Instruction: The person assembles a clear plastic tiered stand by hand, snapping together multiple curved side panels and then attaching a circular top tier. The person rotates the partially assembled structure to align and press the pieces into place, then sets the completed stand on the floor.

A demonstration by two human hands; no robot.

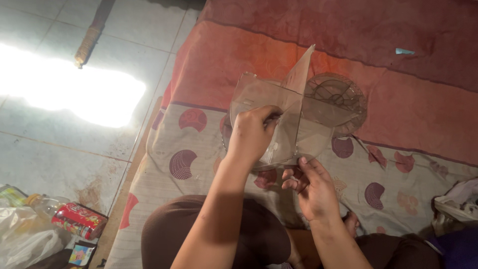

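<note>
Both hands hold a clear plastic sheet piece (279,119), a see-through, slightly smoky shape cut from thin stiff plastic. It looks made of several flat panels that meet along a crease: a broad rounded panel to the left, a narrow pointed flap that rises up and away from the person, and another flat panel to the right. Through it the cloth below shows dimly.

The left hand (251,134) is curled over the rounded left panel, fingers bent and thumb tucked toward the crease, gripping the plastic. The right hand (311,187) sits lower and nearer the body, its thumb and fingertips pinching the bottom edge of the piece just beside the crease.

Just beyond the right hand, partly behind the sheet, a round clear plastic disc with moulded ribs (338,102) lies on the orange-red blanket (413,109). Nearer the hands the blanket gives way to a pale cloth with dark red circles (184,149). Well to the left of the left hand, on the tiled floor (59,149), lies a plastic bottle with a red label (74,219) beside a white plastic bag (22,239). Nothing covers the piece except the hands themselves.

The piece's long axis runs along the crease, from the right hand's pinch up to the pointed tip, which aims away from the person and slightly right.
</note>
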